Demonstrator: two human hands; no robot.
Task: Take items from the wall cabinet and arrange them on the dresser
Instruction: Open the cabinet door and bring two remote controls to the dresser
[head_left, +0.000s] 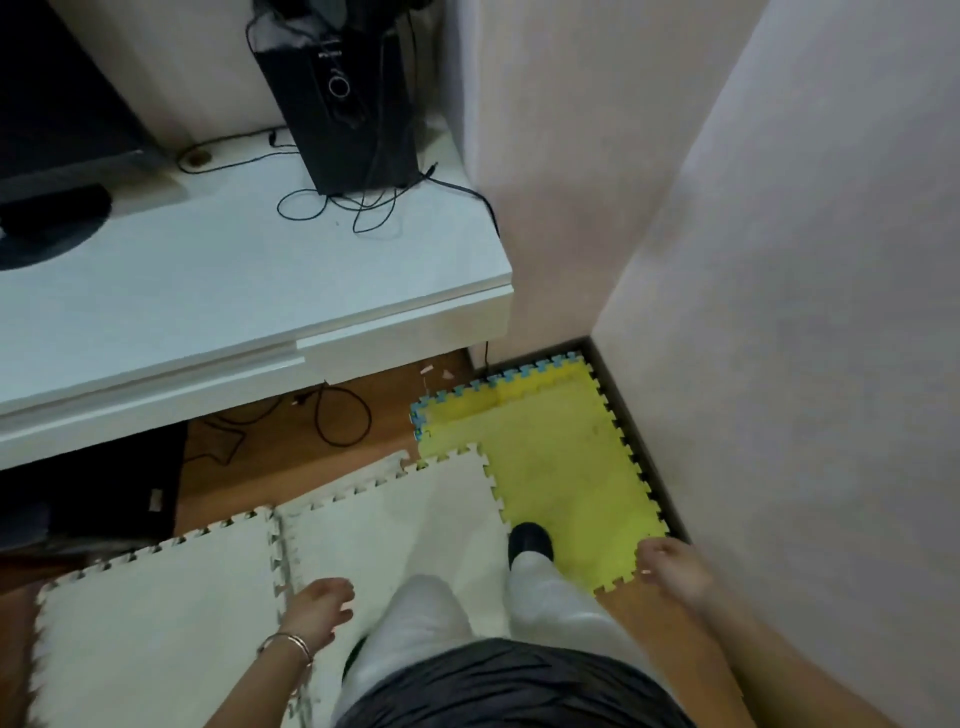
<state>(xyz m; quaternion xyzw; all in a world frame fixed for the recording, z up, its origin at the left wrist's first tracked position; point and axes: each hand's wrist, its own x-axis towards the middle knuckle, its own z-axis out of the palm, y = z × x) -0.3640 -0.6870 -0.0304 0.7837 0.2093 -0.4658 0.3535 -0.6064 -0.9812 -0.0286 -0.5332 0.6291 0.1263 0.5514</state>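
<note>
The white dresser (249, 291) fills the upper left, its glossy top holding a black speaker (343, 98) with loose cables. My left hand (319, 610), with bracelets at the wrist, hangs low at the bottom centre-left, fingers loosely curled and holding nothing. My right hand (670, 566) hangs at the bottom right beside the wall, fingers curled slightly, also holding nothing. Both hands are well below and in front of the dresser. No wall cabinet shows in this view.
A dark monitor and its round base (52, 223) stand on the dresser's left. White foam mats (171, 613) and a yellow mat (561, 467) cover the wooden floor. Cables (343, 415) lie under the dresser. Pale walls (779, 312) close the right side. My foot (530, 540) stands on the yellow mat.
</note>
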